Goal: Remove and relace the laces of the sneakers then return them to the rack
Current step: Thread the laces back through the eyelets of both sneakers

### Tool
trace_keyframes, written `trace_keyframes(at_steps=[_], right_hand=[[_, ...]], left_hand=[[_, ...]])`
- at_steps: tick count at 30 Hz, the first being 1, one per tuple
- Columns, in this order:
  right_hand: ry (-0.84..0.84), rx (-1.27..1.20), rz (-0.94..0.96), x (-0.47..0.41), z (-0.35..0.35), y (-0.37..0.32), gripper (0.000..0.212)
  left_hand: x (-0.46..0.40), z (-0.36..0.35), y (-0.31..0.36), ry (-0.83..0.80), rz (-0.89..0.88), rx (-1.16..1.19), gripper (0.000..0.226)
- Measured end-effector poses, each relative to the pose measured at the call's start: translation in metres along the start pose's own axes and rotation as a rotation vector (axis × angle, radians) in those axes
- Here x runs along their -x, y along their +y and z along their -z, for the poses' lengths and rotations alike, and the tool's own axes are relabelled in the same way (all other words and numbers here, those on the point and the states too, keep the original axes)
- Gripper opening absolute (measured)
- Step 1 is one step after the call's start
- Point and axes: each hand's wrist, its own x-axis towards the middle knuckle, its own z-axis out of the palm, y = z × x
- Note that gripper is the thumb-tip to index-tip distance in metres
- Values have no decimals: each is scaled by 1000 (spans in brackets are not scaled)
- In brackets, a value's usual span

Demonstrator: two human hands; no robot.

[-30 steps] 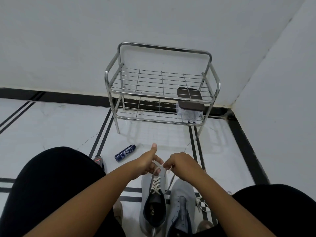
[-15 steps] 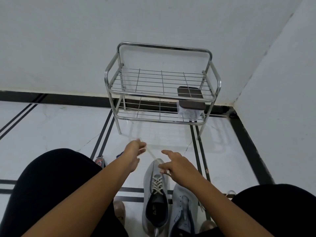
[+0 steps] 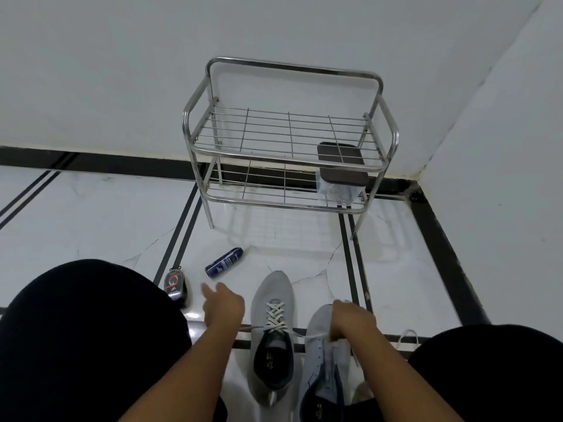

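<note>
Two grey sneakers lie side by side on the white floor between my knees. The left sneaker (image 3: 271,303) carries a white lace (image 3: 275,315) crossed up its front. My left hand (image 3: 224,306) holds one lace end out to the left of the shoe. My right hand (image 3: 350,319) grips the other end over the right sneaker (image 3: 320,360), whose tongue is open and unlaced. The lace runs taut between both hands. A metal two-shelf rack (image 3: 286,153) stands against the wall ahead.
A dark-lidded container (image 3: 341,175) sits at the rack's right side. A blue spray can (image 3: 224,262) and a small dark bottle (image 3: 173,281) lie on the floor to the left. A loose white lace (image 3: 406,338) lies by my right knee. The wall corner is at right.
Both hands have pulled apart and down toward me, drawing the lace ends sideways and taut. The view has shifted, so the spray can and bottle show again.
</note>
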Motion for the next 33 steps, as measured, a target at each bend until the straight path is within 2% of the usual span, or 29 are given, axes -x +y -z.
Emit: trace_keyframes(at_steps=[2,4,5,7,12,16,18,20,23,26,28,30,33], right_hand=[[255,-58,113,3,-3,-17,46],[204,-248,230,5,-14,-39,44],[137,-351,246,4,-26,-48,42],[88,-420,235,5,-47,-60,36],[111,-368,201,-11,-52,-57,18],[104,-196,188,-14,-46,-51,23],[119,-266,146,-15,-52,-47,28],[95,-570,79,-21,-53,-50,24],[4,-1212,1,-28,-56,-62,20],[-27,-1562,-75,-32,-59,-73,21],[-77,-1697,-192,-40,-59,-73,24],[-128,-1910,-234,-45,-57,-73,25],[-118,-2193,-316,-55,-61,-71,33]], left_hand=[[11,-33,-10,-166,-316,-226,42],[24,-57,-21,-290,-447,-338,37],[24,-66,-27,-275,-464,-351,34],[22,-70,-32,-246,-443,-339,28],[5,-71,-30,-229,-359,-298,21],[-5,-72,-39,-190,-247,-356,20],[-7,-75,-41,-241,-185,-297,20],[-3,-77,-33,-290,-144,-94,17],[10,-73,-15,-331,32,561,16],[17,-67,-3,-411,283,1086,22],[14,-69,0,-448,461,1281,35],[7,-74,-1,-423,534,1410,35],[-10,-83,-9,-354,645,1518,35]])
